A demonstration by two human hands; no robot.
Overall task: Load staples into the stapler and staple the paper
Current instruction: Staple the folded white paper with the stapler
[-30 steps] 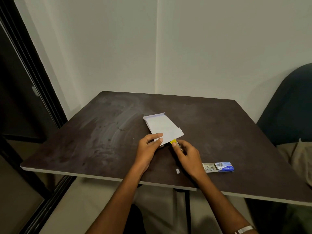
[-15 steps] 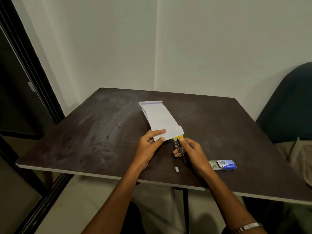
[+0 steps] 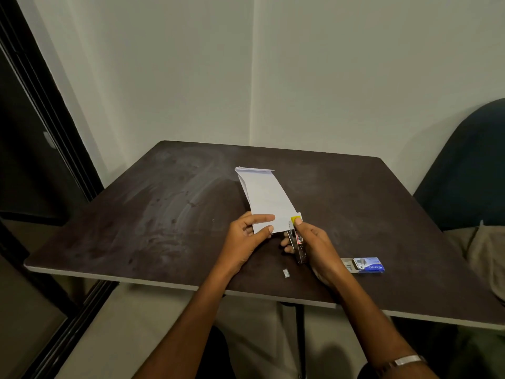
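Note:
A folded white paper [image 3: 266, 196] lies lengthwise on the dark table [image 3: 153, 214]. My left hand [image 3: 247, 236] pinches its near edge between thumb and fingers. My right hand [image 3: 311, 244] grips a small metal stapler [image 3: 296, 243] with a yellow tip, thumb on top. The stapler's jaw sits over the paper's near right corner. A blue staple box [image 3: 366, 265] lies open on the table to the right of my right hand.
A small loose strip of staples [image 3: 286, 273] lies near the table's front edge. A dark chair [image 3: 464, 170] stands at the right with beige cloth [image 3: 486, 258] beside it. A dark door frame [image 3: 41, 119] runs along the left.
The paper has been straightened out lengthwise away from me. My right hand has brought the stapler forward onto the paper's near right corner. The left hand kept its pinch.

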